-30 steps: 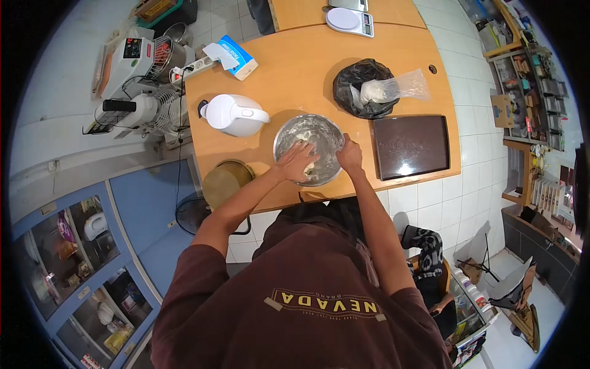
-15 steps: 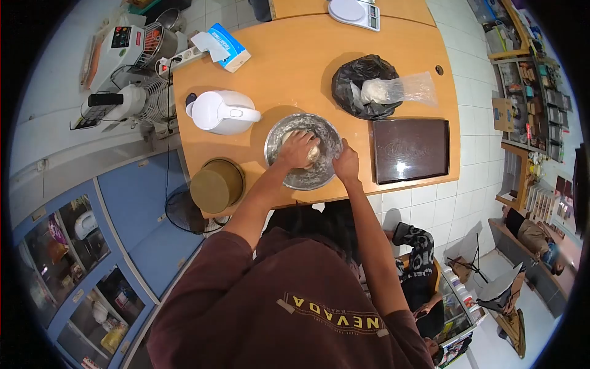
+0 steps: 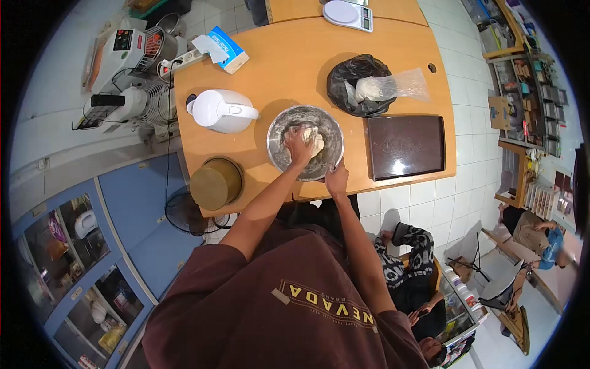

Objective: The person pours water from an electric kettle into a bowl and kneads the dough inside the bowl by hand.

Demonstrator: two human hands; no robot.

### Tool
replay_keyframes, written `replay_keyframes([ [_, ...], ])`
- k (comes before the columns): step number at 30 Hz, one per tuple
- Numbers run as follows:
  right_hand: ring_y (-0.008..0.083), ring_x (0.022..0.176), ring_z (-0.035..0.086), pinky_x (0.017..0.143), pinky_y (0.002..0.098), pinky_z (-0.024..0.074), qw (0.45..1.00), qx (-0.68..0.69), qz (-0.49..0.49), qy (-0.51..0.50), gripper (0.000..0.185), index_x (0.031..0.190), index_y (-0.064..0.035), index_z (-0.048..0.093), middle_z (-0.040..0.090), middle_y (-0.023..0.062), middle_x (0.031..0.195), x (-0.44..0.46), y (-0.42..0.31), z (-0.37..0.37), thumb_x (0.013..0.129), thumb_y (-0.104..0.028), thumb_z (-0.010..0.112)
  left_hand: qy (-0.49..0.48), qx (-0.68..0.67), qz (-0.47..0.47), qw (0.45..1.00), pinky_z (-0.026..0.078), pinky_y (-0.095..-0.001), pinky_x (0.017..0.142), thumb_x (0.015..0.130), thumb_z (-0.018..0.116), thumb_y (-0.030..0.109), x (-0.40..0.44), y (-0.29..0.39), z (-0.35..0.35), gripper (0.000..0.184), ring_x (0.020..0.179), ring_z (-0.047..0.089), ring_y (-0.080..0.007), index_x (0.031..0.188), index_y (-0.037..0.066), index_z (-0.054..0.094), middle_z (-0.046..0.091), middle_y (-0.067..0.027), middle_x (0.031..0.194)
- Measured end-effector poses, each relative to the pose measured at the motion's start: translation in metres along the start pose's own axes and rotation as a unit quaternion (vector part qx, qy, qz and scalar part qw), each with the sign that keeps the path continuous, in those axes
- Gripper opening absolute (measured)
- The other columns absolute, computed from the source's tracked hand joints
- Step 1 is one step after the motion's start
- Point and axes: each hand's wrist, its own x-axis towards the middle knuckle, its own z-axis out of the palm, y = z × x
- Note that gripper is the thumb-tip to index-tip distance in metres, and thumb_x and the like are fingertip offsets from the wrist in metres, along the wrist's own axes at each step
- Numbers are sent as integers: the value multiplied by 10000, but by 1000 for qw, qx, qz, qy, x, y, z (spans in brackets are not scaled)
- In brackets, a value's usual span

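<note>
A metal mixing bowl (image 3: 275, 155) stands near the front edge of the table, its inner wall smeared with flour and paste. Inside it lies a lumpy pale dough (image 3: 316, 142). My left hand (image 3: 298, 146) is down in the bowl, pressed against the left side of the dough with its fingers curled into it; the fingertips are partly hidden. On the near right rim, my right hand (image 3: 336, 180) grips the bowl from outside, with the fingers partly out of sight.
A white electric kettle (image 3: 222, 111) and a brownish round container (image 3: 212, 186) stand to the left. Right of the bowl are a dark baking tray (image 3: 407, 147) and a black plastic bag (image 3: 344, 83) under a clear bag of white flour (image 3: 369, 90). A kitchen scale (image 3: 348, 15) sits at the back.
My right hand has slid along the rim from the right side toward the near side. My left hand has shifted left on the dough, and more of the dough shows.
</note>
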Motion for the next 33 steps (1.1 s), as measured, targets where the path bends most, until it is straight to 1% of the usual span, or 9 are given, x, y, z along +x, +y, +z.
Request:
replay_keyframes([
  [3, 479, 942, 669, 787, 514, 556, 995, -79, -68, 9, 382, 1208, 60, 524, 673, 325, 1003, 20, 29, -4, 837, -13, 581, -88, -7, 9, 996, 270, -652, 1071, 772, 777, 226, -2, 4, -22, 670, 1401, 278, -487, 1396, 138, 549, 368, -330, 1470],
  [7, 495, 999, 642, 848, 533, 524, 985, -143, -93, 7, 413, 1218, 55, 545, 666, 335, 1020, 24, 21, -7, 817, -32, 591, -177, 68, 183, 965, 277, -649, 1097, 721, 799, 330, 7, 14, -71, 734, 1350, 440, -354, 1391, 145, 563, 587, -194, 1341],
  [8, 494, 999, 642, 853, 534, 520, 987, -131, -88, 7, 417, 1216, 53, 550, 665, 335, 1019, 24, 22, -6, 811, -35, 593, -211, 114, 244, 940, 384, -578, 1069, 697, 791, 343, 19, 15, -82, 735, 1210, 575, -342, 1361, 108, 582, 688, -163, 1164],
  [11, 469, 1007, 656, 846, 510, 534, 986, -149, -67, -12, 388, 1276, 8, 559, 687, 298, 1032, 25, 26, -5, 905, -101, 583, -314, 118, 277, 900, 482, -493, 990, 677, 785, 310, 40, 22, -89, 705, 1111, 624, -391, 1310, 59, 605, 696, -203, 1086],
  [15, 469, 1012, 654, 868, 512, 529, 984, -161, -69, 8, 401, 1255, 12, 565, 687, 295, 1042, 27, 28, 0, 869, -92, 592, -354, 152, 321, 865, 509, -469, 959, 623, 811, 280, 46, 45, -91, 714, 1134, 616, -395, 1275, 60, 621, 646, -224, 1195],
  [18, 476, 1025, 646, 905, 516, 519, 984, -166, -62, 5, 447, 1244, 12, 562, 682, 300, 1059, 26, 20, -3, 801, -44, 593, -337, 231, 453, 792, 480, -495, 1011, 593, 843, 279, 40, 24, -63, 785, 1249, 551, -365, 1308, 71, 593, 560, -215, 1341],
  [24, 461, 1004, 662, 878, 498, 534, 979, -184, -86, 1, 422, 1246, 19, 572, 689, 292, 1051, 29, 26, -2, 849, -120, 614, -330, 275, 429, 795, 435, -540, 1056, 576, 869, 285, 15, 32, -82, 864, 1385, 415, -334, 1349, 78, 542, 460, -171, 1447],
  [30, 445, 1040, 657, 886, 479, 537, 983, -167, -82, -6, 432, 1255, 5, 573, 690, 284, 1067, 28, 21, 0, 839, -102, 623, -320, 218, 475, 790, 452, -526, 1007, 572, 863, 272, 10, 7, -100, 866, 1280, 474, -330, 1353, 90, 536, 499, -169, 1356],
  [33, 442, 1047, 656, 886, 474, 538, 982, -167, -85, -3, 411, 1252, 2, 578, 690, 284, 1068, 29, 23, 0, 855, -100, 612, -322, 187, 436, 819, 401, -515, 1037, 592, 855, 281, 6, 4, -124, 872, 1217, 502, -320, 1374, 93, 517, 503, -183, 1317],
])
